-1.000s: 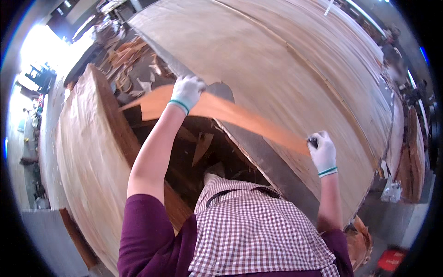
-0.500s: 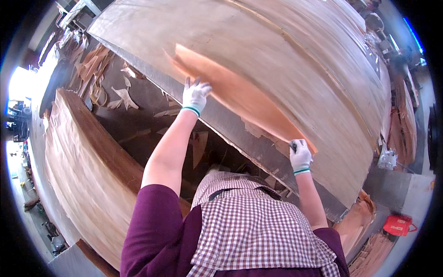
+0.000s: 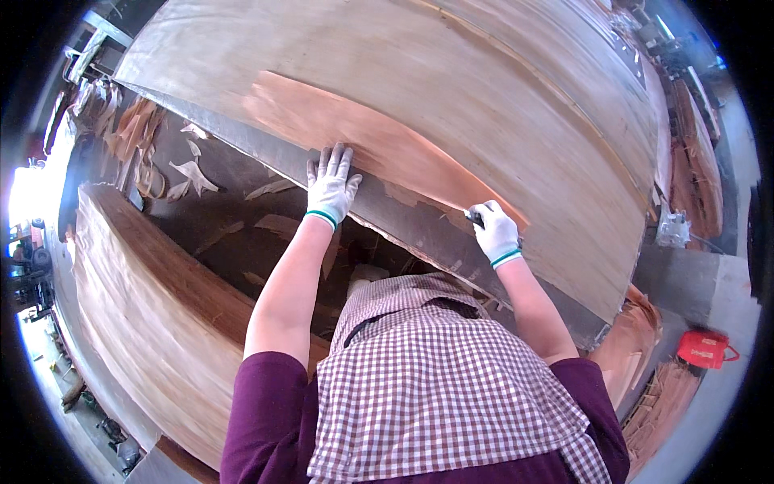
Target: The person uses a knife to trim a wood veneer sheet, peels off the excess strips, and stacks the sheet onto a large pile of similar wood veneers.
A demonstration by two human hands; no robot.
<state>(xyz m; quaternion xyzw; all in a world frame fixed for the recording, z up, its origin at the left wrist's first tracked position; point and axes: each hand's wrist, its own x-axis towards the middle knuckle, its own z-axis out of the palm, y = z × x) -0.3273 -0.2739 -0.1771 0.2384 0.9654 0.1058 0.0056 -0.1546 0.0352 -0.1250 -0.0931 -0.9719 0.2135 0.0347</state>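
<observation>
A long reddish-brown strip of wood veneer lies on a broad pale veneer sheet in front of me. My left hand, in a white glove, presses on the strip's near edge with its fingers stretched out and spread. At the strip's right end, my gloved right hand is closed around a small dark tool. Only a short piece of this tool shows between the fingers, so its kind is unclear. Under the sheets, the grey edge of the worktable runs diagonally past both hands.
A curved stack of pale veneer sheets stands at my left. Torn veneer scraps litter the dark floor between stack and table. To the right are a red bag, reddish veneer pieces and a clear plastic bag.
The veneer strip, raised and blurred before, now lies flatter on the pale sheet. My left hand has flattened onto its near edge. My right hand has shifted up and left along it.
</observation>
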